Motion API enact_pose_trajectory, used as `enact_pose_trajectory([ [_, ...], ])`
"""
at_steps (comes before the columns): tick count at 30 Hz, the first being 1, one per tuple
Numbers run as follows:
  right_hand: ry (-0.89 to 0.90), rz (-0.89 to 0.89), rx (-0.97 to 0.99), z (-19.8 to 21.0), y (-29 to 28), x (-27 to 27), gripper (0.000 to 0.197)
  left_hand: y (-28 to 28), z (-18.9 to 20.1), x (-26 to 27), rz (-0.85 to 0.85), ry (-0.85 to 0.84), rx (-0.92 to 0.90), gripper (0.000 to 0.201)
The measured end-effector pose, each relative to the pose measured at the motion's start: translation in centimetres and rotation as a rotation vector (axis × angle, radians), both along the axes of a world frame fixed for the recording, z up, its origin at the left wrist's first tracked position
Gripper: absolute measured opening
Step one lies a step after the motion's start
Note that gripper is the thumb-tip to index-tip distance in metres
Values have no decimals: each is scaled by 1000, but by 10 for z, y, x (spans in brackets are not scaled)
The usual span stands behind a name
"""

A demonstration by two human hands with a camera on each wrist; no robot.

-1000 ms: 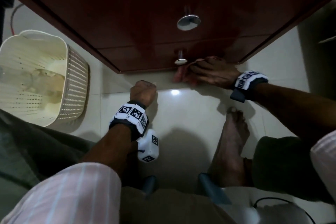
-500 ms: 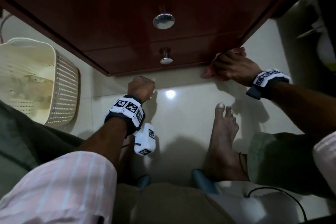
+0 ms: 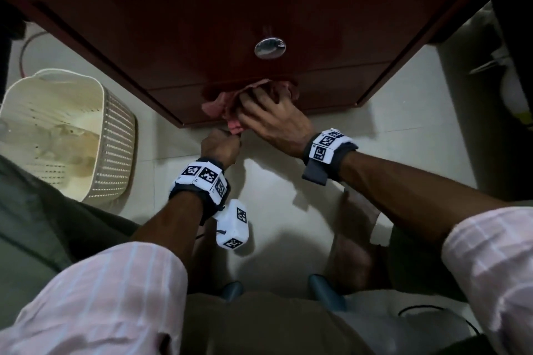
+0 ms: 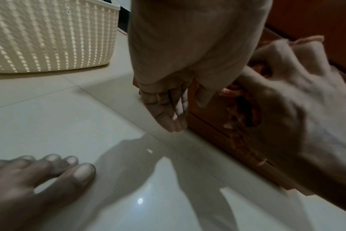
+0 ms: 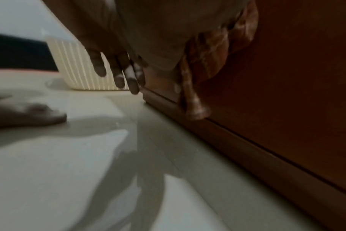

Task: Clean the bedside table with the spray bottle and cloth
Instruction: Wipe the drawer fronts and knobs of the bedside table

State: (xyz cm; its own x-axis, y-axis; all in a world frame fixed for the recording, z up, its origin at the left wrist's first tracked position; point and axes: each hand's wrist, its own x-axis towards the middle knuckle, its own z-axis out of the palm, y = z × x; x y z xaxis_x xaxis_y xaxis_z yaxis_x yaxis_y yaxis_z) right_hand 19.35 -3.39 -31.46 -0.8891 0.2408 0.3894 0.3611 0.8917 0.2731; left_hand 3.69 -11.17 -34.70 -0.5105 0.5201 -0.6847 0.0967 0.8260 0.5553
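Since half a second ago your right hand has swept the cloth leftward from the table's right corner to the middle of the lower drawer, where it now hides the lower knob. In the head view your right fingers spread over the bunched pink cloth, pressing it flat against the front of the bedside table, with the upper knob at twelve o'clock from the hand. Your left hand sits just at seven o'clock from it, fingers loosely curled and holding nothing, and the cream basket stands at nine o'clock. From the left wrist, your left fingers hang relaxed above the tiled floor, the cloth-covered hand blurred at three o'clock. From the right wrist, the cloth bulges between palm and wood, a tail dangling at the drawer's bottom edge.
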Motion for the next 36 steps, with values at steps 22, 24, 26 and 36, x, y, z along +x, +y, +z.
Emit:
enact_pose_trajectory([
  [22, 116, -218, -225, 1, 7, 25, 46, -6, 37, 4, 88, -34, 97, 40],
  [24, 100, -368, -319, -3, -2, 29, 61, -5, 30, 1, 91, -14, 88, 49],
  [26, 93, -433, -395, -10, -7, 25, 62, -4, 25, -2, 95, 4, 94, 49],
  [36, 6, -389, -132, -25, 0, 12, 42, -15, 11, -10, 100, 25, 50, 43],
])
